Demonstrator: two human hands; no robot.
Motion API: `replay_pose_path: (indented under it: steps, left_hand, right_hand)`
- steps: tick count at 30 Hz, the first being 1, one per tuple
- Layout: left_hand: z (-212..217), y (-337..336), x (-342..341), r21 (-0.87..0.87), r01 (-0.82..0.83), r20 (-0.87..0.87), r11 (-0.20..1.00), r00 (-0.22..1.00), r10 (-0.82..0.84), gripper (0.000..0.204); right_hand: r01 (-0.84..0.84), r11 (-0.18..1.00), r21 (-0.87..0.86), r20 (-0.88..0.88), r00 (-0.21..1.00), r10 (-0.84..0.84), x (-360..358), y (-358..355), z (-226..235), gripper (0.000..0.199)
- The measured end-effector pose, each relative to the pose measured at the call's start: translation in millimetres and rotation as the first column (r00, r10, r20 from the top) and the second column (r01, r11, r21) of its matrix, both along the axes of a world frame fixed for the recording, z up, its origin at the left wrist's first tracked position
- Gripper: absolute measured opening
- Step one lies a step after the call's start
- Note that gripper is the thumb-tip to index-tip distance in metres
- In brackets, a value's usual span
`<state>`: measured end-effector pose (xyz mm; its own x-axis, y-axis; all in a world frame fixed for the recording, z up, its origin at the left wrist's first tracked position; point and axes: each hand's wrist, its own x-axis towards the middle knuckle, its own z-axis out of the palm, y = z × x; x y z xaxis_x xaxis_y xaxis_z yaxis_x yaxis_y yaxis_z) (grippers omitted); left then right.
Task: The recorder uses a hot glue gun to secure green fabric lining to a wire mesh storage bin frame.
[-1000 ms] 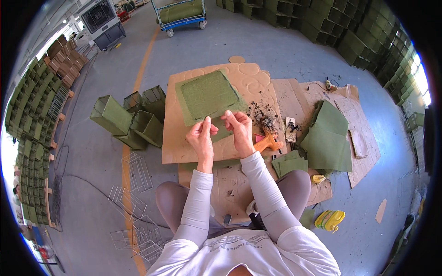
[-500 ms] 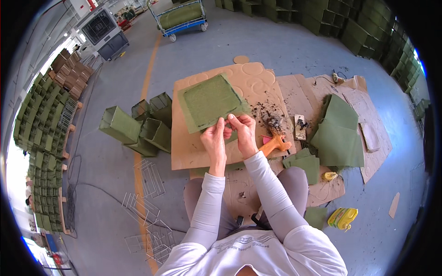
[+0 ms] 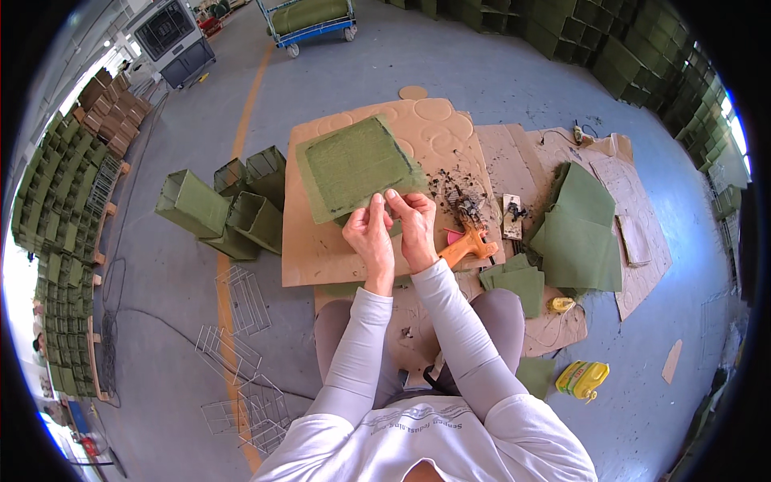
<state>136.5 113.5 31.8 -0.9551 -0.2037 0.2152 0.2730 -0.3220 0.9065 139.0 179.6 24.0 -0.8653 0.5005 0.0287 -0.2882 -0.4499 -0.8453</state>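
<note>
A square green fabric panel [image 3: 357, 161] with a dark line around its border lies tilted over a cardboard work surface [image 3: 309, 269]. Along its near edge, my left hand [image 3: 371, 243] is closed, pinching the fabric with thumb and fingers. My right hand [image 3: 416, 231] pinches the same edge just beside it, the two thumbs almost touching. My fingertips under the fabric are hidden. To the right of my right hand lies an orange pistol-shaped tool [image 3: 470, 246], seemingly a glue gun, next to black crumbly residue [image 3: 464, 201].
Green box-shaped fabric containers [image 3: 193, 205] stand left of the cardboard, with wire frames [image 3: 241, 297] on the floor nearer me. Green fabric sheets [image 3: 578, 241] lie at right, near a yellow container [image 3: 582, 380]. A blue cart [image 3: 313, 32] stands far ahead.
The whole view has shifted slightly, so the scene sits a little further left and up. Both hands keep their pinch on the panel, with the thumbs slightly closer together.
</note>
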Motion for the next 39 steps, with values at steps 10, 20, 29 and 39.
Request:
replay_pose_path:
  steps: [10,20,29,39]
  left_hand:
    - [1.6,2.7,6.7,0.049,0.026,0.083,0.998,0.996,-0.03,0.029]
    - [-2.4,16.2,6.8,-0.054,0.167,0.072,0.984,0.984,-0.163,0.035]
    - [-6.0,23.5,-3.3,-0.068,0.077,-0.044,0.995,0.996,-0.08,0.033]
    - [-10.9,21.3,-9.2,-0.092,0.054,-0.073,0.994,0.996,-0.061,0.03]
  right_hand:
    - [0.076,0.997,-0.005,-0.099,0.992,-0.076,1.5,21.5,-1.6,0.009]
    - [0.043,0.998,-0.054,-0.072,0.996,-0.047,-3.9,23.7,1.2,0.017]
    - [0.028,0.997,-0.067,-0.098,0.995,-0.035,-0.7,20.7,4.1,0.017]
    - [-0.009,1.0,-0.015,-0.063,0.998,0.008,0.5,30.4,6.6,0.016]
